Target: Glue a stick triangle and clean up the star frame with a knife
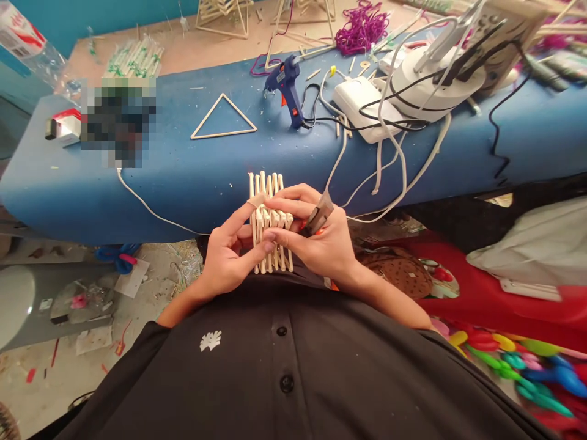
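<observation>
Close to my body, both hands hold a bundle of pale wooden stick frames (270, 260), stacked side by side with their corners together. My left hand (227, 253) is closed around the bundle's left side, its index finger at the top and its thumb lower down. My right hand (321, 241) grips the right side with thumb and fingers. A utility knife (317, 215) with a clear grey body is also tucked in my right hand. One stick triangle (223, 117) lies flat on the blue table beyond the hands. The palms' inner sides are hidden.
A blue glue gun (287, 88) rests on the blue table (183, 201). To its right are a white power adapter (367, 107) and tangled cables. Purple yarn (362, 27), bagged sticks (132, 58) and a plastic bottle (34, 46) are farther back. Colourful balloons (527, 366) are at lower right.
</observation>
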The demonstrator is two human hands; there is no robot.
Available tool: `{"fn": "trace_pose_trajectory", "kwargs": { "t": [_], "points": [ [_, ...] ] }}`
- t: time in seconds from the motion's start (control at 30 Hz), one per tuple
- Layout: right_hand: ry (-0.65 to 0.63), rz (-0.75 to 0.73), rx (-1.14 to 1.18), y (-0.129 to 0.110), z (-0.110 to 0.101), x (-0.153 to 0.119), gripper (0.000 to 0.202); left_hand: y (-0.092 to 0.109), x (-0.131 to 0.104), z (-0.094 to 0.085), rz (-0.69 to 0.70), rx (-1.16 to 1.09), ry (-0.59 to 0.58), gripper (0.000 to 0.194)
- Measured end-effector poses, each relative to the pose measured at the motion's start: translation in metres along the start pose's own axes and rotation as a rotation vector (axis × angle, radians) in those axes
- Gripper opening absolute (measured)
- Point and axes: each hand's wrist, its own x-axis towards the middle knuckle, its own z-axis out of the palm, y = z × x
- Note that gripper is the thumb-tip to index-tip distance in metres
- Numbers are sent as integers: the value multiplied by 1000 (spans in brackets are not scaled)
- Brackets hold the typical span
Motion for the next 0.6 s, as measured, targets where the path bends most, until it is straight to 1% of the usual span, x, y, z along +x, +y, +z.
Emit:
{"fn": "trace_pose_trajectory", "kwargs": {
  "t": [0.1, 0.17, 0.23, 0.3, 0.37, 0.43, 0.47, 0.5, 0.57, 0.6],
  "points": [
    [-122, -1, -73, -6, -15, 3, 45, 8, 5, 7, -94, -66, 57, 79],
    [-190, 3, -129, -12, -28, 6, 61, 10, 6, 9, -104, -89, 72, 76],
    [-207, -11, -208, -20, -41, 9, 74, 9, 5, 9, -102, -83, 81, 68],
    [-200, -34, -332, -29, -50, 13, 78, 8, 3, 9, -112, -67, 78, 60],
    [-228, -38, -456, -38, -56, 16, 72, 9, 1, 9, -133, -90, 47, 62],
    [-283, -25, -552, -45, -58, 19, 62, 10, 0, 9, -146, -146, -3, 62],
    [-309, -21, -585, -48, -59, 20, 56, 11, -1, 10, -137, -164, -23, 55],
    [-330, -24, -612, -50, -59, 20, 50, 12, 0, 10, -118, -157, -35, 45],
    [-372, -39, -654, -54, -59, 21, 39, 15, 1, 11, -59, -78, -37, 26],
    [-399, -51, -681, -56, -59, 21, 37, 17, 2, 11, -29, -23, -30, 24]
  ]
}}
